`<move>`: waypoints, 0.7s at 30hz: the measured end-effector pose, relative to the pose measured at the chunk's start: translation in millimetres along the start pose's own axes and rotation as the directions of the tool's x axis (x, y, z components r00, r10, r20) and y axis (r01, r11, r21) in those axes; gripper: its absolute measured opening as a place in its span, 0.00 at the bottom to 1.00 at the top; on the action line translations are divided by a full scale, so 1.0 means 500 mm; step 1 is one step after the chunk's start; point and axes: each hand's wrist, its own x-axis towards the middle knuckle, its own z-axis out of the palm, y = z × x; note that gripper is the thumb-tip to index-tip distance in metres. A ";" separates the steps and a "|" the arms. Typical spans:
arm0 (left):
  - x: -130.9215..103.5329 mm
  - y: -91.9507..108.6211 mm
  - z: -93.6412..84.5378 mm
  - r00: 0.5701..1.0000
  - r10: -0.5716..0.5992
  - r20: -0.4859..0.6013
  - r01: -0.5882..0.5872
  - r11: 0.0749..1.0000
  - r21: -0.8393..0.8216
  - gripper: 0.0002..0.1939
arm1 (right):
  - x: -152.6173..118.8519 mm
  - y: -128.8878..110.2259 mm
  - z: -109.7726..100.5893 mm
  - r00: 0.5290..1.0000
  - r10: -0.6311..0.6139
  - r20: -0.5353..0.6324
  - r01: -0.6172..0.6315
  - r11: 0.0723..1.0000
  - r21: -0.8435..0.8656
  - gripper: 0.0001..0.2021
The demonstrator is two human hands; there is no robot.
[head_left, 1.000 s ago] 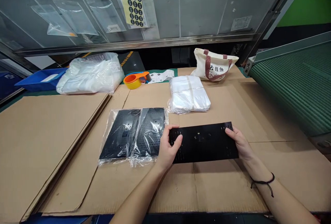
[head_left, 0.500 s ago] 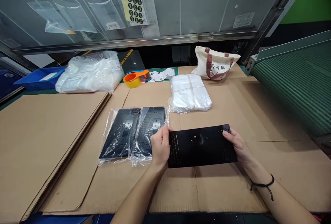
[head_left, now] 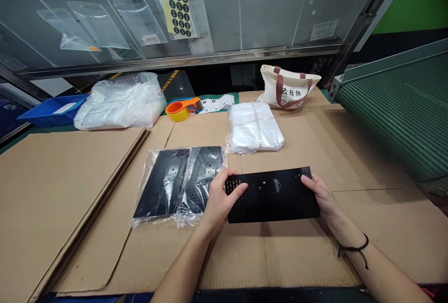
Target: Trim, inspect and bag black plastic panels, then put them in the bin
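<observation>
A flat black perforated panel (head_left: 271, 196), with rows of small slots near its ends, is held up above the cardboard between both hands. My left hand (head_left: 224, 196) grips its left end, the thumb lying across the front face and the fingers behind. At the opposite end my right hand (head_left: 320, 196) is closed on the edge, thumb in front near the upper corner. Left of the panel lie two similar black panels in clear plastic bags, one bagged panel (head_left: 163, 182) beside another bagged panel (head_left: 203, 179), their bags overlapping.
Behind lie a banded stack of clear bags (head_left: 255, 128), a cloth tote (head_left: 289, 87) and an orange tape dispenser (head_left: 182, 108). Cardboard sheets (head_left: 70, 191) are stacked at left. A blue tray (head_left: 54, 109) and a plastic bundle (head_left: 121, 102) stand back left; a green conveyor (head_left: 399, 107) slopes at right.
My left hand has shifted its grip, and its thumb now lies across the panel's face instead of at the edge. My right hand keeps its hold. The view has tilted slightly.
</observation>
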 end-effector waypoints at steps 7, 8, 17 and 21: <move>-0.008 -0.001 0.008 0.989 -0.069 -0.131 0.058 0.995 -0.079 0.16 | -0.007 0.006 0.007 0.999 0.026 0.033 -0.026 1.000 -0.010 0.25; -0.009 -0.003 0.009 0.986 -0.083 -0.147 0.072 0.995 -0.075 0.18 | -0.007 0.008 0.008 0.999 0.028 0.035 -0.027 1.000 -0.013 0.25; -0.002 -0.012 -0.005 0.982 -0.136 -0.131 0.096 0.957 -0.272 0.13 | -0.002 -0.001 0.007 1.000 0.000 -0.025 0.001 0.998 0.056 0.25; -0.009 -0.012 0.005 0.994 -0.109 -0.009 0.104 0.972 -0.210 0.23 | -0.001 -0.005 0.007 0.998 -0.040 -0.057 0.044 0.997 0.065 0.25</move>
